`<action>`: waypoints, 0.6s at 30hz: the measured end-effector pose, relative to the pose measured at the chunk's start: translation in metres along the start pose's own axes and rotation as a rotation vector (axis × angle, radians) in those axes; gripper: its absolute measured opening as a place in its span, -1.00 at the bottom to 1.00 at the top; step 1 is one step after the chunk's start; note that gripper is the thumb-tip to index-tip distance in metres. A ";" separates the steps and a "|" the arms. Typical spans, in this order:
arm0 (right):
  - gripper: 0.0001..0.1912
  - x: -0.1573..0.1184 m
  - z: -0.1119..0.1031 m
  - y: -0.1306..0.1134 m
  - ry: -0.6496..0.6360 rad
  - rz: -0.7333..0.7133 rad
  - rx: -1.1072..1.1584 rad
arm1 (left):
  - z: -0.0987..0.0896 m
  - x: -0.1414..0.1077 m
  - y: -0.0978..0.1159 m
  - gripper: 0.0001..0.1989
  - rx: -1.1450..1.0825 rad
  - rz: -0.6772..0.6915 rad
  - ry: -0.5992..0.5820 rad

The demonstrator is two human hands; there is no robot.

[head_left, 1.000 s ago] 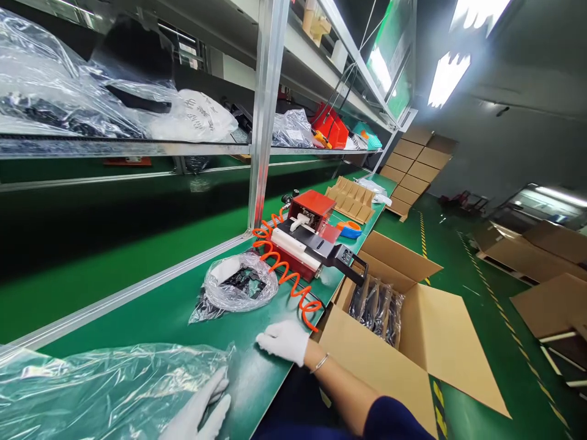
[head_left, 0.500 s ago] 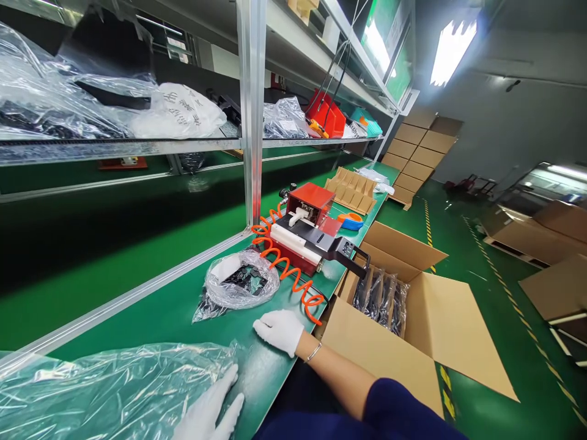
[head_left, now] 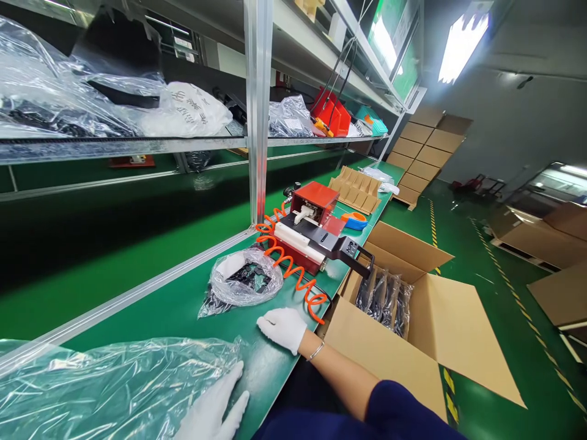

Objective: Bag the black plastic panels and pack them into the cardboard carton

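My left hand (head_left: 213,406), in a white glove, lies at the bottom on the edge of a large clear plastic sheet or bag (head_left: 114,385), its thumb spread from the fingers. My right hand (head_left: 283,329), also gloved, rests on the green table (head_left: 257,382) near its front edge, its fingers pressed together; whether anything is under them is hidden. Beyond it sits a clear bag (head_left: 245,278) with small black parts. Behind stands a red machine (head_left: 316,201) bearing a black handled part (head_left: 330,241), with a coiled orange hose (head_left: 298,278) beside it.
An open carton (head_left: 463,318) with bagged dark parts (head_left: 385,302) stands right of the table. Farther back are a blue-orange tape roll (head_left: 355,220) and a cardboard divider (head_left: 355,189). A metal post (head_left: 258,122) and a shelf with bags (head_left: 188,110) rise at the left.
The view has shifted slightly, so the scene appears a little farther right. Both hands keep nearly the same places and poses.
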State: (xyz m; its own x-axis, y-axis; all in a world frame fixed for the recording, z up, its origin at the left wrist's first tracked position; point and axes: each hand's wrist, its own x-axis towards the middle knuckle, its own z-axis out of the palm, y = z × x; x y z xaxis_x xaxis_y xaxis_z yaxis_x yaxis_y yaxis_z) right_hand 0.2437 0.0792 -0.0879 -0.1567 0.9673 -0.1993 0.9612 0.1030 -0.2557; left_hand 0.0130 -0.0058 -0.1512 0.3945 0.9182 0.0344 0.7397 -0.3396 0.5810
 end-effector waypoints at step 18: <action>-0.60 0.002 0.001 0.004 0.063 0.009 0.062 | -0.029 0.005 0.040 -0.43 -0.054 -0.077 -0.093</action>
State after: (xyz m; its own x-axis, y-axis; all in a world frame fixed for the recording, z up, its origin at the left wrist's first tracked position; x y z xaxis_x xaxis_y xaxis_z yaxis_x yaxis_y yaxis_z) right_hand 0.2473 0.0815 -0.0906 -0.1317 0.9811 -0.1420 0.9462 0.0817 -0.3130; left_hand 0.0288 -0.0088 -0.1045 0.3884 0.9175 -0.0856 0.7402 -0.2553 0.6221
